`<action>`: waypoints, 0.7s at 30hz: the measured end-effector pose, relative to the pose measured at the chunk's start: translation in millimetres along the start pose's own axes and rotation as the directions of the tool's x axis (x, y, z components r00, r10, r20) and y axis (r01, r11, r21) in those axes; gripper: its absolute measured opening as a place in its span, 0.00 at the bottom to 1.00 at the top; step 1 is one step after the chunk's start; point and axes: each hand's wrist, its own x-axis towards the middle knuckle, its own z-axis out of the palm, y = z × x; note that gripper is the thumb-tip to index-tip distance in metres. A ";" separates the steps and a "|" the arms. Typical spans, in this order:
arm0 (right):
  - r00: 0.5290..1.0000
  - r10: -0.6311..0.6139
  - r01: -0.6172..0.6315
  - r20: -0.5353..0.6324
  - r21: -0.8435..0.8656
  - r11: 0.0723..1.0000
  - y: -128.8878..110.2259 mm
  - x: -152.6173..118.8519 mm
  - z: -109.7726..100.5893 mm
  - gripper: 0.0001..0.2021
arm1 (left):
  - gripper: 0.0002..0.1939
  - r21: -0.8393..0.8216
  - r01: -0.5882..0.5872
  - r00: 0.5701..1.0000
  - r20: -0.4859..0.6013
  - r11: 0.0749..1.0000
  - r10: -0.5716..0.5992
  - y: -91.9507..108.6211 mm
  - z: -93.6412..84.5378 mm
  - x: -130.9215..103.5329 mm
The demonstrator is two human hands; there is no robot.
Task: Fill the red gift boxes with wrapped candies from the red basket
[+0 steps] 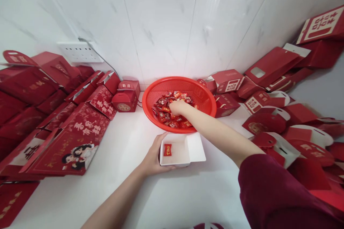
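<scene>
My left hand (pixel 155 157) grips the left side of an open white box (pixel 178 153) on the white tabletop. Inside the box, toward its left, lies one red wrapped candy (pixel 167 150); the flap (pixel 197 147) is folded out to the right. Behind the box stands a red plastic basket (pixel 208 103) holding many small red wrapped candies (pixel 163 116). My right hand (pixel 177 107) reaches down into the basket among the candies with its fingers closed together. What its fingertips hold, if anything, is hidden.
Red gift boxes (pixel 80 125) are stacked along the left, and more red boxes (pixel 302 111) pile up on the right. A small red box (pixel 125 100) stands left of the basket. A power strip (pixel 80 52) with a cable is against the tiled wall (pixel 161 25).
</scene>
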 end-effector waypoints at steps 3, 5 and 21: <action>1.000 -0.015 0.014 0.024 0.016 1.000 -0.9 -1.5 1.8 0.17 | 0.56 -0.002 -0.004 1.000 0.002 1.000 0.004 0.1 0.3 0.4; 0.997 -0.075 0.073 0.035 0.049 0.996 -2.9 -2.2 1.9 0.17 | 0.56 -0.011 0.002 1.000 0.002 1.000 -0.002 0.5 0.5 0.6; 0.888 -0.294 0.128 0.354 0.424 0.897 -3.5 -6.4 5.1 0.18 | 0.55 -0.040 0.000 0.999 -0.043 0.999 -0.002 -8.4 2.1 3.0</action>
